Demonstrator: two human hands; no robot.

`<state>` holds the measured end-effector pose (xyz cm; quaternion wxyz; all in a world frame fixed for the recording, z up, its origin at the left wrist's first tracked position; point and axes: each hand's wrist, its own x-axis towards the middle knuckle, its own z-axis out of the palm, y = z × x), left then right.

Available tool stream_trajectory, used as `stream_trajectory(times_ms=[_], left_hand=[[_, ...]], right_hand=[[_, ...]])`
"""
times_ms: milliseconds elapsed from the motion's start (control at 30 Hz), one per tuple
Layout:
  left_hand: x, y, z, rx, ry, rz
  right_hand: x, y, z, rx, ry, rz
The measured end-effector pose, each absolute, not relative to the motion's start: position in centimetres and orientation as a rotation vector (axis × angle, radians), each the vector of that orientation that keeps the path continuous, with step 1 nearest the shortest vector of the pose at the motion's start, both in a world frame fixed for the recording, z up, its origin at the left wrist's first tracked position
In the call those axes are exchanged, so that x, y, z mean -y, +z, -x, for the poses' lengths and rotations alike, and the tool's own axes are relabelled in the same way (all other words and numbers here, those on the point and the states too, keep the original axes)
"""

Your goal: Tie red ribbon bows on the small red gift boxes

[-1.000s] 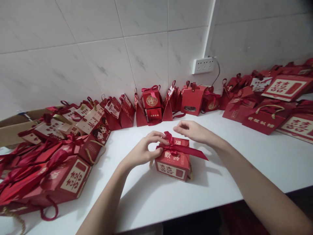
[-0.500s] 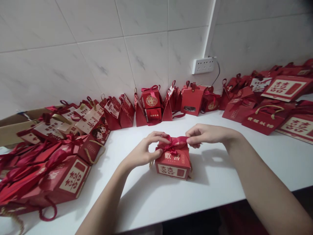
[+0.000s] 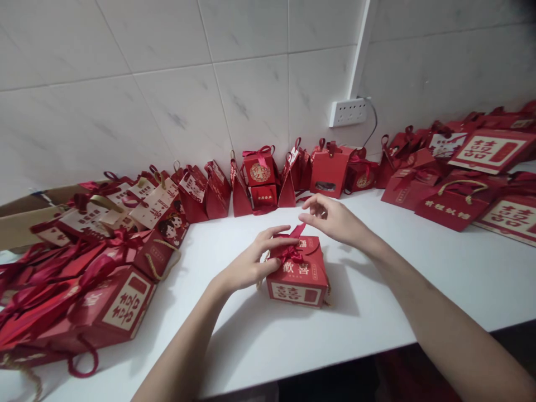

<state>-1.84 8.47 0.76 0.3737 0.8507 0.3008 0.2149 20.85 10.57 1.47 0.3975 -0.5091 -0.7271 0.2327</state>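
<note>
A small red gift box [image 3: 298, 276] with gold characters stands on the white counter [image 3: 259, 335] in front of me. A dark red ribbon [image 3: 292, 248] is knotted on its top. My left hand [image 3: 251, 262] rests against the box's left upper edge, fingers stretched over the ribbon knot and thumb pressed on the side. My right hand [image 3: 330, 219] hovers just behind the box with fingers loosely apart, near a ribbon end that sticks up; it holds nothing that I can see.
Several red gift boxes and bags line the tiled wall, with a pile [image 3: 84, 262] at the left and larger bags [image 3: 460, 184] at the right. A white power socket [image 3: 348, 111] with a cable sits on the wall. The counter's front edge runs close below the box.
My right hand let go of the ribbon end it pinched half a second ago and lifted back from the box. My left hand's fingers straightened over the knot. The box stayed in place.
</note>
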Motion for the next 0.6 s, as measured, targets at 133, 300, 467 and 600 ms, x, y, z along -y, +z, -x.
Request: stream_trajectory(times_ms=[133, 300, 467, 600], left_hand=[[-8.4, 0.5, 1.6, -0.815, 0.567, -2.172], [-8.2, 0.5, 1.5, -0.860, 0.549, -2.163], [-8.4, 0.7, 1.8, -0.850, 0.499, -2.164], [-8.6, 0.8, 1.9, -0.800, 0.470, -2.164]], right_hand=[[-8.5, 3.2, -21.0, 2.144, 0.887, 0.976], [-7.7, 3.6, -20.5, 2.379, 0.855, 0.913], [-8.5, 3.4, -21.1, 2.387, 0.920, 0.849], [-8.8, 3.4, -21.7, 2.383, 1.011, 0.806]])
